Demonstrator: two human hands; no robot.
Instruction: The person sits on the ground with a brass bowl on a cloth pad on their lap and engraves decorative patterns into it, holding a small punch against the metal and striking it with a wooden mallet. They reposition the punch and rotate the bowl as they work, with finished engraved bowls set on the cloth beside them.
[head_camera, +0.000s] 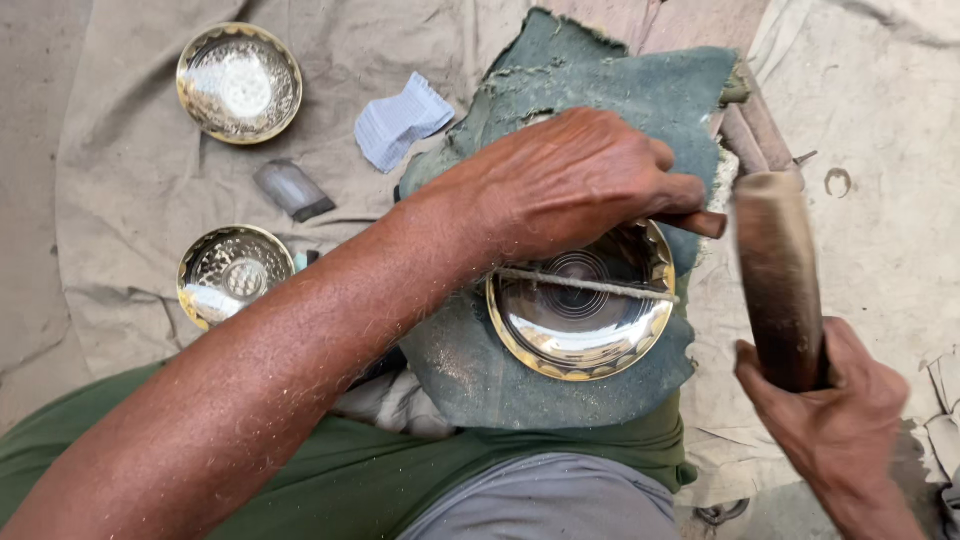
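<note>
My left hand (570, 180) is pinning a punch on the brass bowl (580, 310); my right hand (835, 410) (fully clenched) is gripping 1 wooden mallet (778, 270) just right of it.

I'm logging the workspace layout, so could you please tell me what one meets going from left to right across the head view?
Two patterned brass bowls, dark block, folded pale cloth, left hand, shiny brass bowl, wooden mallet, right hand.

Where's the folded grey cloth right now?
Head view, upper left of centre: the folded grey cloth lies on the beige sheet, between the upper brass bowl and the green pad.
</note>
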